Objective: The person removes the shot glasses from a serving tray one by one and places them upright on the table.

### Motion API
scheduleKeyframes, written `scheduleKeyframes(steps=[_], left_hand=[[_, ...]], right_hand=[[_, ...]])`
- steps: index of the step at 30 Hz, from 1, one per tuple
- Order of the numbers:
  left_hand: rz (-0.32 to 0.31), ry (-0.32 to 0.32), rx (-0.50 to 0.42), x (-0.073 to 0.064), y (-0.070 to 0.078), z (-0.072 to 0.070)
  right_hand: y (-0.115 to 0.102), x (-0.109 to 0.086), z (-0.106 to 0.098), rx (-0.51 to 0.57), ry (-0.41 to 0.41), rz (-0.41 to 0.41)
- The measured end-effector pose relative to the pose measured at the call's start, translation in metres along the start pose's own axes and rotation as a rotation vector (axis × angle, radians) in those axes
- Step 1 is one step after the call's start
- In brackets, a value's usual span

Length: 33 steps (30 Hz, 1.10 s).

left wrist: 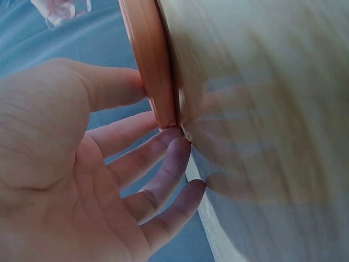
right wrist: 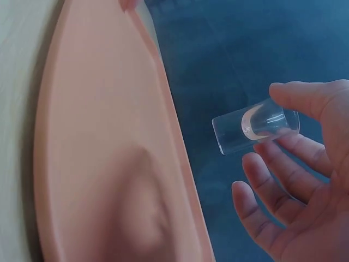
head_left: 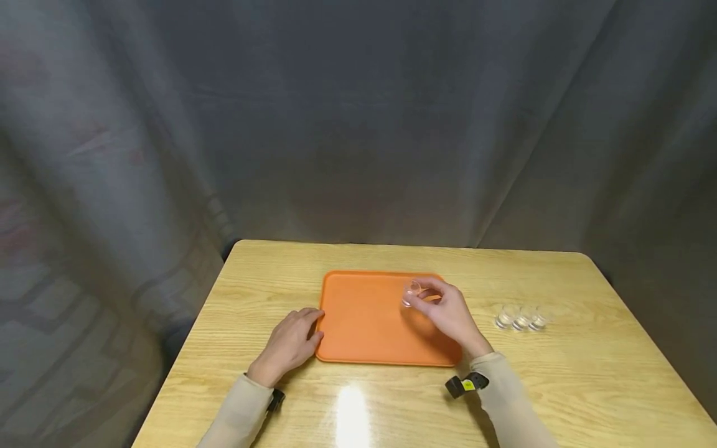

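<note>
A small clear shot glass [right wrist: 232, 131] is pinched between the thumb and fingers of my right hand [head_left: 448, 314]. In the head view this glass hangs over the right half of an orange tray [head_left: 364, 317], and the right wrist view shows a gap between it and the tray surface. The hand casts a shadow on the tray. My left hand [head_left: 290, 342] rests at the tray's left edge. In the left wrist view its thumb and index finger touch the tray's rim [left wrist: 148, 60], while the other fingers, slightly bent, reach down to the tabletop.
Three more clear shot glasses [head_left: 521, 318] stand close together on the wooden table [head_left: 582, 367], right of the tray. Grey curtains [head_left: 358, 124] hang behind the table and at both sides. Each wrist wears a dark band [head_left: 467, 384].
</note>
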<state>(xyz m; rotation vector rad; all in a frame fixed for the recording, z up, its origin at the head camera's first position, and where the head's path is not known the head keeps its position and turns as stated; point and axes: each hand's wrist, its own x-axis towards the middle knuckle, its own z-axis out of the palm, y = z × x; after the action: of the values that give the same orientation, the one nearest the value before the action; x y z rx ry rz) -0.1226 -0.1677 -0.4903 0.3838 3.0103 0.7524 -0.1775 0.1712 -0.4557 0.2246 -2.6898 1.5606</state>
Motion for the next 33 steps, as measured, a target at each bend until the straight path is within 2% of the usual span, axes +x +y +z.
scheduleKeyframes(steps=[9, 18, 25, 33], left_hand=[[-0.001, 0.015, 0.009, -0.001, -0.002, -0.001], [0.004, 0.006, 0.011, 0.0, -0.003, 0.0], [-0.001, 0.004, 0.019, -0.001, -0.003, 0.001], [0.004, 0.009, 0.018, -0.003, -0.002, -0.001]], right_hand=[[0.016, -0.008, -0.033, -0.027, 0.055, -0.006], [0.031, -0.018, -0.074, -0.068, 0.114, -0.009], [0.043, -0.031, -0.109, -0.093, 0.17, 0.05], [0.06, -0.045, -0.14, -0.077, 0.232, 0.073]])
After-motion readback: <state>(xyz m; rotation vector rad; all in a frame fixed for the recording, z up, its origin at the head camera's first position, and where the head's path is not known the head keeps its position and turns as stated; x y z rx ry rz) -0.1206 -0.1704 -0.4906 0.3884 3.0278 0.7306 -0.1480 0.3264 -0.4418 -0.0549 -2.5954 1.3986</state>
